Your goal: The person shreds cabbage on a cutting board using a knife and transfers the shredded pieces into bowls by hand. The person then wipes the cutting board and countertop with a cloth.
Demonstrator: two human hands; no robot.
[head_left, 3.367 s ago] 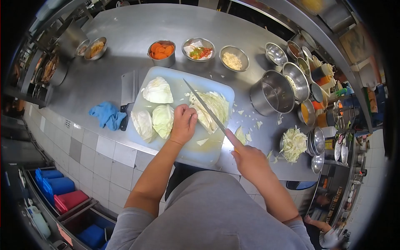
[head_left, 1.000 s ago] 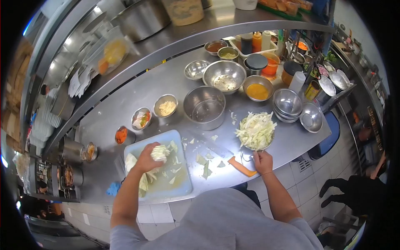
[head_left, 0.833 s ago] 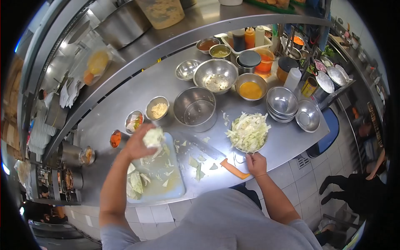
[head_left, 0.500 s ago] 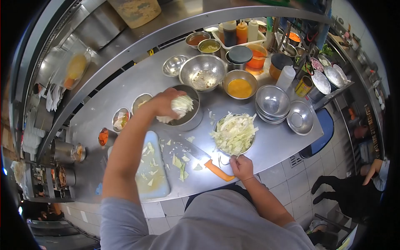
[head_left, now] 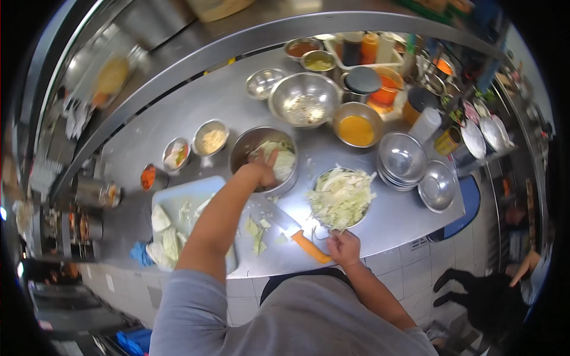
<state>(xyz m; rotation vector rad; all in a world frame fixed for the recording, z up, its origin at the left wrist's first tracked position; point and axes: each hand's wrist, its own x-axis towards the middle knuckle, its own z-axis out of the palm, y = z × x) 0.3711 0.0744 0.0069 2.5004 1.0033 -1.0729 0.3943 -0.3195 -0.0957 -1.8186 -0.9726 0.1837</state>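
Observation:
My left hand (head_left: 262, 171) reaches down into a deep steel pot (head_left: 240, 145). Its fingers look spread against shredded cabbage (head_left: 285, 161) inside. My right hand (head_left: 344, 247) is closed at the near edge of a round metal bowl (head_left: 355, 224) heaped with shredded cabbage (head_left: 341, 196); thin looped metal shows beside the fingers. Between the hands lies a knife (head_left: 312, 246) with an orange handle, its blade pointing toward the pot. Under my left forearm is a pale blue cutting board (head_left: 196, 193) holding cabbage pieces (head_left: 168, 243).
Cabbage scraps (head_left: 256, 234) lie by the knife. Behind the pot stand a large steel bowl (head_left: 282, 89) and a bowl of yellow liquid (head_left: 356, 130). Stacked bowls (head_left: 402, 157) stand at right. A steel shelf rail (head_left: 267, 29) crosses above the table. Another person's arm (head_left: 525, 270) shows far right.
My left hand has gone down into the pot, and the cabbage it held above the rim is now inside. My right hand stays at the bowl. The view has shifted, uncovering cabbage on the board.

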